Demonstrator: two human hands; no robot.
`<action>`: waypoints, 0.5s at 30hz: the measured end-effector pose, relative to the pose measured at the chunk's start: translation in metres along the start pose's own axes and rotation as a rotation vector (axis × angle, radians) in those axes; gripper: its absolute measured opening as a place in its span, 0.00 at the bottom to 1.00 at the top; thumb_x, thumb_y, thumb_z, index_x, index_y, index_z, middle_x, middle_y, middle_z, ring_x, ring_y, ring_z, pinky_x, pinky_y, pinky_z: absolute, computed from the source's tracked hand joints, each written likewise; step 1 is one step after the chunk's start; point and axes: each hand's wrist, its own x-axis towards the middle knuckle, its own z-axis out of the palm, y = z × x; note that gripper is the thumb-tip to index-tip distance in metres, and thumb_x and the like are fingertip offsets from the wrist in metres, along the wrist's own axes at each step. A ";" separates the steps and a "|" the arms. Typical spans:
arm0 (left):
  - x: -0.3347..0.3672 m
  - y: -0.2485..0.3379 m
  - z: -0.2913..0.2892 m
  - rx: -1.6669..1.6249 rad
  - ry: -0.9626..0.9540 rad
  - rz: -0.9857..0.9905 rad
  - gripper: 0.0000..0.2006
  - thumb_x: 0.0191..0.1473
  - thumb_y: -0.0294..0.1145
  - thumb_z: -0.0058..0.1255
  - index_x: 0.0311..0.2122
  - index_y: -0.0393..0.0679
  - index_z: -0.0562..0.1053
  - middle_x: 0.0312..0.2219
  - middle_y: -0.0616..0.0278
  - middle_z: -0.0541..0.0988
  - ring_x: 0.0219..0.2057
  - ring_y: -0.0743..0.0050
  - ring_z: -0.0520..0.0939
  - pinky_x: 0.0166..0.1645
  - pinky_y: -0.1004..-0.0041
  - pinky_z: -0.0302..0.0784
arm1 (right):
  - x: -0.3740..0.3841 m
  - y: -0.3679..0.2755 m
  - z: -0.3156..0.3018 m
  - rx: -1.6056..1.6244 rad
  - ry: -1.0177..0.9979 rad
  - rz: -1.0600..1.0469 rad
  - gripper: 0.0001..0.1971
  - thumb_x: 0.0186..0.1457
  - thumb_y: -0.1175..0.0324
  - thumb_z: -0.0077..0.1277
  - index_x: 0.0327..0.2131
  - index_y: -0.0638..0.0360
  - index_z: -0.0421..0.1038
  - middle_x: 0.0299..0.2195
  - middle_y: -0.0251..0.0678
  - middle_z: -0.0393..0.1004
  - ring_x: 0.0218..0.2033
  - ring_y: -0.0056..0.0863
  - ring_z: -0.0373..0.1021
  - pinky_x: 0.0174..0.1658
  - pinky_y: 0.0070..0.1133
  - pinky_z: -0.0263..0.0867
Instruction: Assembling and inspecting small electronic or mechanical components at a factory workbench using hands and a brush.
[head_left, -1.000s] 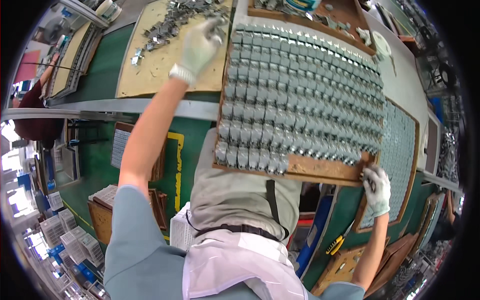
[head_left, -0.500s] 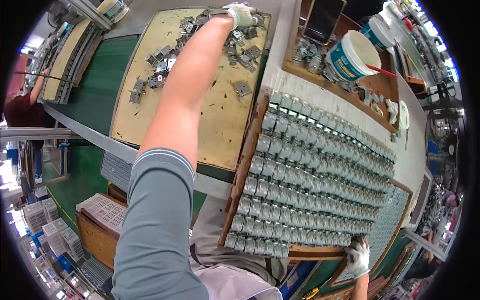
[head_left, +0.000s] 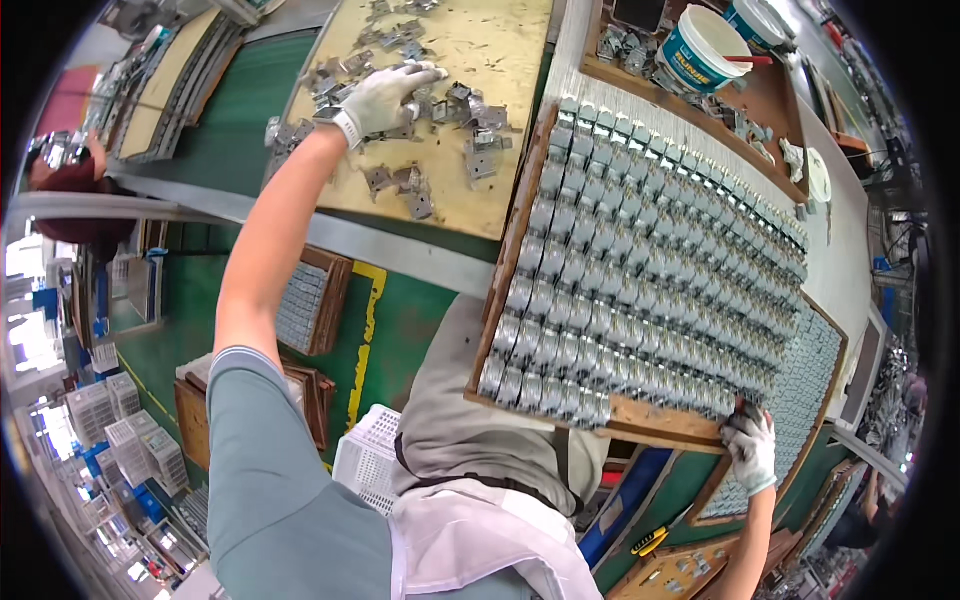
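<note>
Left hand [head_left: 385, 100] comes back from the board's far edge, loose pieces now nearer

Half a second ago that arm stretched to the far end of the yellow board [head_left: 470, 210]; now the gloved hand is over the scattered metal pieces [head_left: 482, 160], which lie closer to the near edge. Its fingers reach out, palm down; from where I stand I can't tell whether they close on a piece. The right hand [head_left: 752, 450], also gloved, remains at the near right corner of the wooden tray [head_left: 660, 417], fingers bent against it, their grip unclear. The two hands are well apart. Rows of grey metal parts [head_left: 640, 270] fill the tray, except a bare strip along its near edge. Beyond it, on the pale surface [head_left: 840, 240], a wooden box [head_left: 690, 125] holds a white bucket [head_left: 705, 45].
</note>
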 end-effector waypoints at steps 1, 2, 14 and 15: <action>-0.007 0.011 0.000 0.069 0.158 0.005 0.29 0.44 0.30 0.52 0.57 0.52 0.72 0.55 0.55 0.73 0.53 0.48 0.75 0.56 0.57 0.74 | -0.004 0.001 0.002 0.002 -0.007 0.007 0.07 0.47 0.69 0.54 0.30 0.53 0.80 0.41 0.35 0.79 0.58 0.43 0.67 0.64 0.45 0.51; -0.013 0.023 0.001 0.137 0.316 0.010 0.28 0.44 0.30 0.55 0.55 0.52 0.73 0.52 0.55 0.76 0.52 0.51 0.77 0.55 0.58 0.76 | -0.007 0.003 0.003 0.001 -0.017 0.013 0.07 0.49 0.68 0.54 0.31 0.53 0.80 0.41 0.36 0.79 0.58 0.44 0.66 0.64 0.45 0.50; -0.020 0.195 0.079 0.072 0.334 -0.597 0.28 0.49 0.38 0.60 0.55 0.45 0.69 0.37 0.52 0.80 0.41 0.50 0.82 0.45 0.55 0.78 | -0.015 -0.019 0.026 0.021 0.239 0.067 0.13 0.51 0.75 0.54 0.42 0.57 0.78 0.43 0.43 0.75 0.49 0.45 0.68 0.54 0.35 0.64; -0.028 0.192 0.081 -0.081 0.373 -0.557 0.28 0.48 0.36 0.59 0.56 0.44 0.68 0.38 0.51 0.80 0.41 0.47 0.81 0.46 0.55 0.77 | -0.016 -0.027 0.026 0.091 0.217 0.111 0.13 0.50 0.77 0.54 0.42 0.58 0.78 0.42 0.44 0.75 0.48 0.45 0.69 0.53 0.34 0.66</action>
